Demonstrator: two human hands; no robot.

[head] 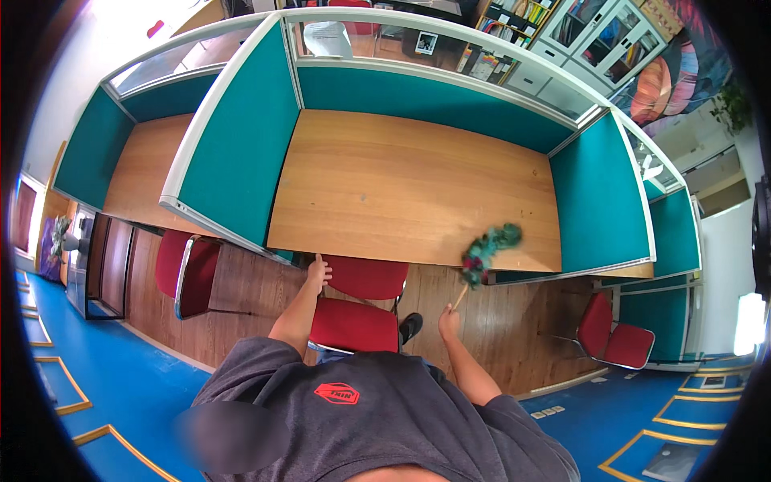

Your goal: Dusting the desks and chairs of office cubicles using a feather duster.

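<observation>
My right hand (449,322) grips the thin wooden handle of a fluffy green duster (486,250) with a dark red patch. The duster's blurred head lies over the front edge of a wooden desk (391,175), toward its right side. Near the desk's front left corner, my left hand (318,274) holds nothing, its fingers apart. It is beside a red chair (358,325) that stands in front of me. Whether that hand touches the chair's backrest or seat, I cannot tell.
Teal partition panels (241,138) with white frames enclose the desk on three sides. Another red chair (187,271) stands to the left, and a further red chair (617,337) to the right. Beyond the partition are a bookshelf (515,21) and a glass-door cabinet (602,39).
</observation>
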